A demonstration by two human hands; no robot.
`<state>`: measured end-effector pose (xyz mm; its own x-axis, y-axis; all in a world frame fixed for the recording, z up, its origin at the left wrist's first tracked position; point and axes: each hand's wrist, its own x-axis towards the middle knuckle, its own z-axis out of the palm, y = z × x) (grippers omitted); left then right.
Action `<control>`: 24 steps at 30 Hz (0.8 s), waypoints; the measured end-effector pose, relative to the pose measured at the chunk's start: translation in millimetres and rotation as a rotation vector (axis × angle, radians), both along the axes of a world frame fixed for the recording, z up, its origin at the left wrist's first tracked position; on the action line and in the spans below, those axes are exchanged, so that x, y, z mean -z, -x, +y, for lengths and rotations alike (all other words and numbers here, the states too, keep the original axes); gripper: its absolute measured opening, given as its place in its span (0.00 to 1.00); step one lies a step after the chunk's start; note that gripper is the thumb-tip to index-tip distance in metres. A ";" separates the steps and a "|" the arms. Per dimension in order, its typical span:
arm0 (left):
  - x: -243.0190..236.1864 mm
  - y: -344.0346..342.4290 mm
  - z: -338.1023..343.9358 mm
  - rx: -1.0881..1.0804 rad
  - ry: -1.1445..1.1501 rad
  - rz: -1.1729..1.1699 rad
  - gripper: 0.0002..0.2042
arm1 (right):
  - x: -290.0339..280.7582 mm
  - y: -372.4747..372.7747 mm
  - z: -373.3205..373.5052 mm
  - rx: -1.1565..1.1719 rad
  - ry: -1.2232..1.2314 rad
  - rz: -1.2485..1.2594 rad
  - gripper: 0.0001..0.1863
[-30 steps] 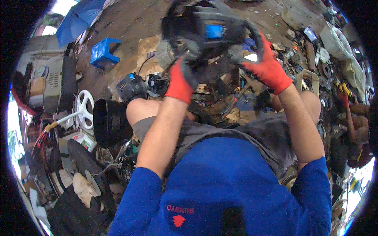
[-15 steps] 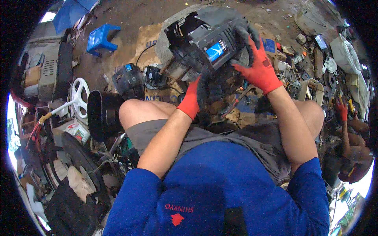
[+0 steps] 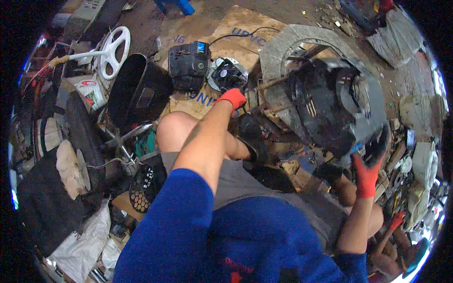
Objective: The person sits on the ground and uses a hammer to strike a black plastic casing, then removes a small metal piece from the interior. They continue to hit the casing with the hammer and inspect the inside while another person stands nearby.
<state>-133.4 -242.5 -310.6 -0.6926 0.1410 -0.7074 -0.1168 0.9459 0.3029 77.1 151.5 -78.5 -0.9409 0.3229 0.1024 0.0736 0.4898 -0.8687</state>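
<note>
My right hand point(image 3: 370, 162), in a red glove with dark fingers, grips the rim of a large black plastic machine housing point(image 3: 325, 101). The housing is tilted, its hollow side showing, and hangs over a grey stone ring. My left hand point(image 3: 233, 98), gloved the same way, is stretched forward to a round black-and-silver part point(image 3: 225, 75) lying on the cardboard. Its dark fingers blend into that part, so their grip is hidden. Just left of the part stands a black boxy casing point(image 3: 188, 65) with a small blue label.
The grey stone ring point(image 3: 276, 45) lies on flattened cardboard point(image 3: 245, 23). A black bin-like shell point(image 3: 137, 92) and a white wheel on a rod point(image 3: 115, 52) are at the left. Scrap crowds both sides. Another person's red-gloved hand point(image 3: 397, 220) shows at the lower right.
My left hand has let go of the housing and moved to the round part. The right hand has swung the housing to the right and turned it. The view has shifted right.
</note>
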 end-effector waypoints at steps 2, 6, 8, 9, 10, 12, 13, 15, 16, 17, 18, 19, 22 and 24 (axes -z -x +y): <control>61.2 8.7 5.5 -0.027 -0.123 0.031 0.22 | 11.1 -5.0 15.8 0.024 0.031 -0.089 0.51; 149.9 -10.5 11.3 -0.084 -0.508 0.062 0.33 | 1.3 2.6 5.3 0.030 0.312 -0.007 0.51; 172.2 -3.9 21.2 -0.147 -0.640 0.042 0.32 | -9.2 6.5 2.8 0.140 0.284 -0.100 0.49; 178.4 -2.9 26.0 -0.166 -0.646 0.007 0.31 | -12.6 8.0 0.2 0.132 0.211 -0.081 0.47; 182.5 0.4 31.8 -0.175 -0.651 -0.017 0.31 | -11.5 9.8 -2.8 0.123 0.139 -0.062 0.46; 189.4 3.4 41.8 -0.199 -0.661 -0.054 0.30 | 2.1 11.5 0.7 0.184 -0.011 -0.011 0.33; 192.7 1.5 44.5 -0.210 -0.663 -0.067 0.30 | 13.7 -5.5 12.3 0.226 -0.002 -0.045 0.30; 200.4 -7.7 48.1 -0.239 -0.672 -0.091 0.29 | 36.9 -54.5 44.0 0.306 0.012 -0.122 0.25; 202.5 -11.7 49.9 -0.243 -0.668 -0.105 0.29 | 44.5 -77.7 57.7 0.354 0.014 -0.161 0.23; 205.0 -15.9 49.5 -0.244 -0.660 -0.121 0.28 | 45.3 -87.9 65.0 0.315 -0.076 -0.174 0.23; 206.1 -17.3 49.9 -0.249 -0.652 -0.130 0.28 | 42.5 -90.9 68.8 0.275 -0.167 -0.183 0.22; 206.9 -19.3 50.1 -0.253 -0.642 -0.141 0.28 | 37.5 -93.4 74.6 0.145 -0.349 -0.163 0.22; 209.6 -20.4 52.7 -0.257 -0.626 -0.160 0.27 | 25.6 -86.9 72.6 0.069 -0.548 -0.375 0.28; 211.2 -13.8 55.2 -0.245 -0.620 -0.171 0.26 | 18.6 -71.5 60.2 0.178 -0.329 -0.350 0.33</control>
